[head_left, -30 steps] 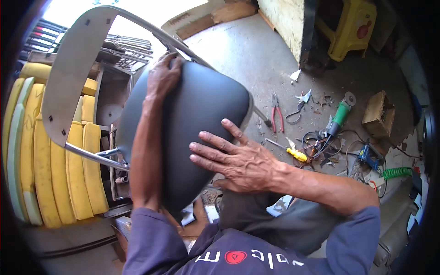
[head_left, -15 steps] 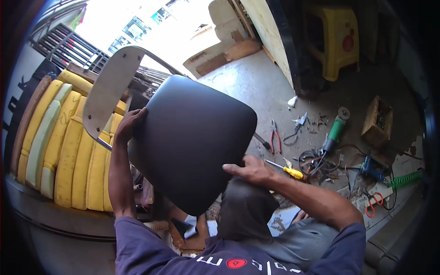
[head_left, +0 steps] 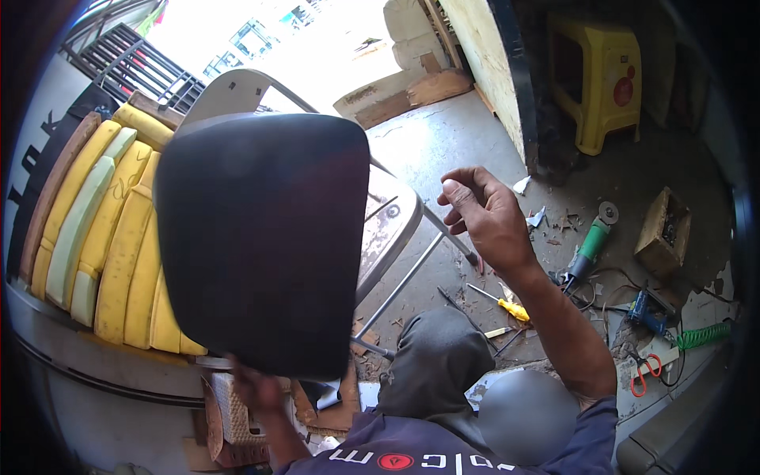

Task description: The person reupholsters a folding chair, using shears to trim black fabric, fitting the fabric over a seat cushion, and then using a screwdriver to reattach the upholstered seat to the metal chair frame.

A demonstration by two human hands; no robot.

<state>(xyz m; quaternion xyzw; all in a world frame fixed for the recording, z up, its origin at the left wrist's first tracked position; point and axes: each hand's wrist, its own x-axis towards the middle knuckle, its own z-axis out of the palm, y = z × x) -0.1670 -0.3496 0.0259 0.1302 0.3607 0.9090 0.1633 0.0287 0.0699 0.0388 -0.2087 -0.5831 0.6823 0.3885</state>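
Observation:
A black padded seat cushion (head_left: 261, 245) stands tilted up in front of me. My left hand (head_left: 260, 389), blurred and partly hidden, grips it at its near lower edge. Behind the cushion is a metal-framed chair, its pale seat board (head_left: 392, 210) and rounded backrest (head_left: 229, 91) partly covered by the cushion. My right hand (head_left: 491, 218) is raised off to the right of the cushion, apart from it, with the fingers loosely bent and nothing visible in them.
Yellow foam pads (head_left: 119, 237) are stacked at left. On the floor to the right lie a yellow-handled screwdriver (head_left: 513, 309), a green angle grinder (head_left: 592, 244), a blue air tool (head_left: 647, 315), red-handled scissors (head_left: 645, 372) and a wooden box (head_left: 663, 233). A yellow stool (head_left: 606, 87) stands farther back.
The cushion has swung left and turned, uncovering the chair's seat board. My left hand has dropped from its left side to its near edge. My right hand has left the cushion and risen.

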